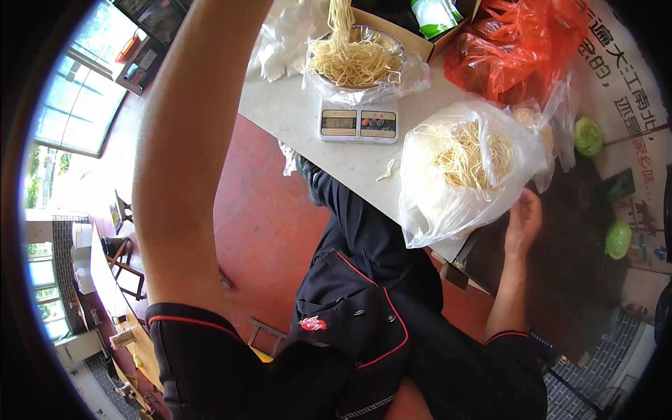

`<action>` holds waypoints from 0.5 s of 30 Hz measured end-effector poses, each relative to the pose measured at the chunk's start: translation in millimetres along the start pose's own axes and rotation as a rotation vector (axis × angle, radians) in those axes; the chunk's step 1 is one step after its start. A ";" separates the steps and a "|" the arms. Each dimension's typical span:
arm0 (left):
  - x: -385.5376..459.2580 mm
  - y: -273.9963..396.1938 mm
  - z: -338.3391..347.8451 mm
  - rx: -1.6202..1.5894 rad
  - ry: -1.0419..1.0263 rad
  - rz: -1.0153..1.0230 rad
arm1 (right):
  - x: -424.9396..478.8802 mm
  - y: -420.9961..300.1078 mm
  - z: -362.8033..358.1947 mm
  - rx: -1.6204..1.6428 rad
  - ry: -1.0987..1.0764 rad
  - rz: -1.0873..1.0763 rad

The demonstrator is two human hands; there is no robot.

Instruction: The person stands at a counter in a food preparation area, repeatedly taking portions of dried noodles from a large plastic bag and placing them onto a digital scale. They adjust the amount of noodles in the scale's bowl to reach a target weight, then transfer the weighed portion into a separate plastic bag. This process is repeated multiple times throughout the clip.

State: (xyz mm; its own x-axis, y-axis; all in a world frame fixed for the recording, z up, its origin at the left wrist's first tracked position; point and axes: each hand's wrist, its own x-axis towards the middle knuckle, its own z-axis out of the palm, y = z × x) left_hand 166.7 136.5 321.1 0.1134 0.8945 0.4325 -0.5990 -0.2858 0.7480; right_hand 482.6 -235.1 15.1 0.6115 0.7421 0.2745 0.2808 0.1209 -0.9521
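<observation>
My left arm reaches up past the top edge, so my left hand is out of view. Below the top edge, a bundle of noodles (341, 20) hangs down onto a heap of noodles (354, 64) in a bowl lined with clear plastic (400, 52). That bowl stands on a white digital kitchen scale (359, 138) with a lit display. My right hand (522, 220) is at the right edge of an open clear plastic bag (425, 205) holding more noodles (472, 157). Its fingers are curled, and whether they grip the plastic is unclear.
A few loose noodle pieces (386, 170) lie near the table edge (325, 170). Behind are a red plastic bag (504, 58), a cardboard box (386, 26) with a green-and-white packet (436, 18), and crumpled clear bags (286, 47). Two green round vegetables (587, 137) sit at right.
</observation>
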 end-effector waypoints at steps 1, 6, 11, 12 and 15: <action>-4.2 -11.0 -14.5 0.086 -0.017 -0.021 | 0.2 0.4 0.1 -0.005 0.001 0.008; -43.0 -92.6 -66.7 0.727 -0.330 -0.026 | -3.7 -0.3 -4.5 -0.085 0.060 0.029; -71.4 -143.0 -129.2 1.669 -0.723 0.272 | 0.0 -0.3 0.8 -0.083 0.022 0.027; -77.6 -152.1 -129.5 1.608 -0.668 -0.006 | -0.5 -0.1 0.2 -0.081 0.020 0.027; -69.9 -161.7 -135.2 1.607 -0.661 -0.093 | -1.1 -0.4 -0.2 -0.072 0.013 0.016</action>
State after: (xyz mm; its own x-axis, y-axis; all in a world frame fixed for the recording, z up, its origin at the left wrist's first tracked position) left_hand 148.5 166.6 101.8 0.6223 0.7638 0.1714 0.6998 -0.6409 0.3154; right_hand 481.9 -236.1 15.2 0.6257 0.7351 0.2610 0.3225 0.0610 -0.9446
